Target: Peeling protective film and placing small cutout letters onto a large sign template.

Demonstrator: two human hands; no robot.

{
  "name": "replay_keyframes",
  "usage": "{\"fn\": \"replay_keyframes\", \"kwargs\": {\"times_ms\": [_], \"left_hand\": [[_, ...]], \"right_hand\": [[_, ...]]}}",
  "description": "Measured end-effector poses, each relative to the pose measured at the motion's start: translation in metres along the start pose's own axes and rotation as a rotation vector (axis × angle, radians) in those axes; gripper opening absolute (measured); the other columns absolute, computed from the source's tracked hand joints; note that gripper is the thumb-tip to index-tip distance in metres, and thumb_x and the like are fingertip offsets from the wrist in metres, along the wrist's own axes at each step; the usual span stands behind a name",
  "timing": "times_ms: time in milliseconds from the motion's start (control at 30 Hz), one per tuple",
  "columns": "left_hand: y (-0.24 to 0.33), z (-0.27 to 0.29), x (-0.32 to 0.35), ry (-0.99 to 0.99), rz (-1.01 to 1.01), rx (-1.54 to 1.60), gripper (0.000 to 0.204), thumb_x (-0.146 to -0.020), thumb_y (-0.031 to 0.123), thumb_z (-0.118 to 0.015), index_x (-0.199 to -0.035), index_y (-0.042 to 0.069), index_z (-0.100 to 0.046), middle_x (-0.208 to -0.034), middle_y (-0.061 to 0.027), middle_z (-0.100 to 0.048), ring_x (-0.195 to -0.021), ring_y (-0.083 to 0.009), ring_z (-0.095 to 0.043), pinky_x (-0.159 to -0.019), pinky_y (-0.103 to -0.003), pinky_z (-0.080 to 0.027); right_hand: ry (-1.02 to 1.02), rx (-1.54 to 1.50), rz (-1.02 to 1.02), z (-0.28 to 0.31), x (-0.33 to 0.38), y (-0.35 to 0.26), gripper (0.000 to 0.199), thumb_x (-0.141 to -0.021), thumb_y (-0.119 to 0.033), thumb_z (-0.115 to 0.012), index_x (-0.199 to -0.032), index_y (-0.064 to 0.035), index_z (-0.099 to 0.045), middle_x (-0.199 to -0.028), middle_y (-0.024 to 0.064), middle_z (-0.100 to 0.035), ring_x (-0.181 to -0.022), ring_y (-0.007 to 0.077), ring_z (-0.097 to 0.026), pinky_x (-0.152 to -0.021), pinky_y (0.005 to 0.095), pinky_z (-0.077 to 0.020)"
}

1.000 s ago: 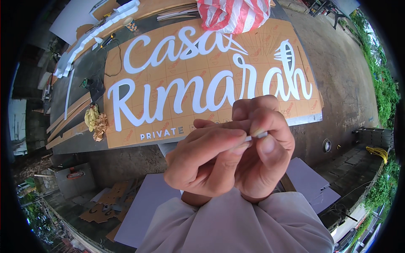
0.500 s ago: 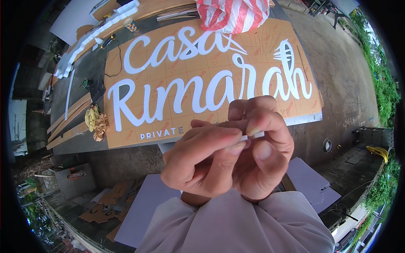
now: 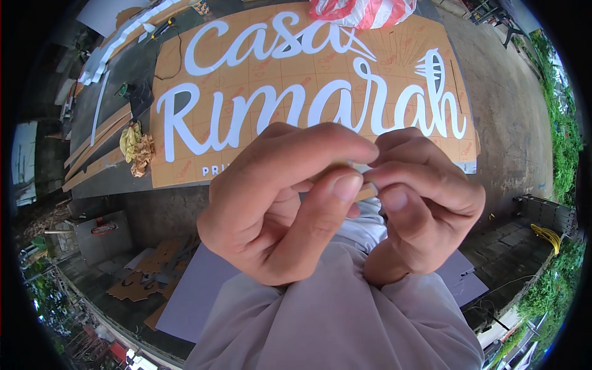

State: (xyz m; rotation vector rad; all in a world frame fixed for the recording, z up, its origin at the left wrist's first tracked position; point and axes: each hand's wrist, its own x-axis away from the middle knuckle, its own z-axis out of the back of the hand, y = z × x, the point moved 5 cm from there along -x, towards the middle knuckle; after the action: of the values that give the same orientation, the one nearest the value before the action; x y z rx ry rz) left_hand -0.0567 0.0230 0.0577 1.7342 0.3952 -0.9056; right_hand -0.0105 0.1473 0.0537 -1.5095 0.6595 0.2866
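Note:
Both hands are raised together in front of my chest. My left hand (image 3: 283, 203) is closed, with thumb and forefinger pinching a small tan-and-white piece (image 3: 367, 192), perhaps a small cut-out letter. Fingers cover most of it, so its shape cannot be made out. From the other side, the thumb and forefinger of my right hand (image 3: 428, 191) pinch the same piece at its pale end. Beyond them lies a brown paper-faced board (image 3: 166, 166) bearing large white cut-out letters (image 3: 179, 123). My left hand hides part of the lower row of small letters (image 3: 213, 169).
A red-and-white plastic bag (image 3: 364, 11) rests at the board's far edge. Crumpled yellow and brown paper (image 3: 137, 147), wooden strips (image 3: 98, 145) and a black-handled tool with a cord (image 3: 161, 28) lie on the table's left. Pale sheets (image 3: 191, 302) and cardboard offcuts (image 3: 148, 265) lean below.
My hands have come closer and spread slightly apart, the right one moving right. The small piece has turned, showing a tan face. The board sits higher in view.

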Motion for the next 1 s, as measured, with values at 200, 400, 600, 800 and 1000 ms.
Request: {"fn": "replay_keyframes", "kwargs": {"times_ms": [200, 400, 600, 800, 1000], "left_hand": [[0.0011, 0.0036, 0.0013, 0.003, -0.036, -0.087, 0.018, -0.077, -0.002, -0.048, -0.091, -0.013, -0.05, -0.064, -0.0136, -0.05, -0.048, -0.0098, -0.042, -0.044, -0.022, -0.041], [0.0008, 0.005, 0.0014, -0.025, -0.033, -0.093, 0.018, -0.077, -0.003, -0.047, -0.091, -0.013, -0.051, -0.064, -0.013, -0.051, -0.046, -0.009, -0.041, -0.042, -0.022, -0.043], [-0.0012, 0.0046, 0.0022, -0.004, -0.019, -0.068, 0.016, -0.077, -0.005, -0.047, -0.09, -0.013, -0.051, -0.068, -0.0137, -0.054, -0.047, -0.0085, -0.042, -0.042, -0.022, -0.042], [-0.0006, 0.0061, 0.0046, -0.015, -0.01, -0.116, 0.016, -0.076, -0.01, -0.047, -0.09, -0.013, -0.052, -0.077, -0.0176, -0.058, -0.049, -0.0092, -0.047, -0.046, -0.019, -0.041], [-0.0008, 0.0017, 0.0083, 0.108, 0.064, -0.209, 0.014, -0.077, -0.01, -0.051, -0.091, -0.011, -0.055, -0.078, -0.0149, -0.06, -0.052, -0.0098, -0.054, -0.047, -0.017, -0.041]], "right_hand": [[-0.039, 0.003, 0.028, -0.0026, 0.0014, 0.0039, 0.017, -0.069, -0.003, -0.058, -0.078, 0.011, -0.061, -0.072, 0.0168, -0.06, -0.07, 0.0244, -0.055, -0.064, 0.0312, -0.0429], [-0.028, 0.016, 0.046, -0.0036, 0.0028, 0.0049, 0.016, -0.068, -0.001, -0.058, -0.077, 0.0109, -0.061, -0.071, 0.0161, -0.06, -0.069, 0.0233, -0.055, -0.062, 0.0306, -0.0422], [-0.024, 0.043, 0.064, -0.0037, 0.0024, 0.0054, 0.015, -0.067, 0.001, -0.058, -0.077, 0.0106, -0.061, -0.071, 0.0157, -0.06, -0.068, 0.0221, -0.054, -0.061, 0.0298, -0.042], [0.023, 0.072, -0.075, -0.0038, 0.0039, 0.007, 0.011, -0.066, 0.004, -0.058, -0.075, 0.0093, -0.061, -0.07, 0.016, -0.06, -0.067, 0.0196, -0.054, -0.058, 0.0256, -0.0418], [0.055, 0.117, -0.038, -0.0046, 0.0034, 0.0072, 0.009, -0.064, 0.009, -0.057, -0.073, 0.0084, -0.06, -0.071, 0.0159, -0.06, -0.066, 0.0182, -0.054, -0.059, 0.0249, -0.0418]]}}
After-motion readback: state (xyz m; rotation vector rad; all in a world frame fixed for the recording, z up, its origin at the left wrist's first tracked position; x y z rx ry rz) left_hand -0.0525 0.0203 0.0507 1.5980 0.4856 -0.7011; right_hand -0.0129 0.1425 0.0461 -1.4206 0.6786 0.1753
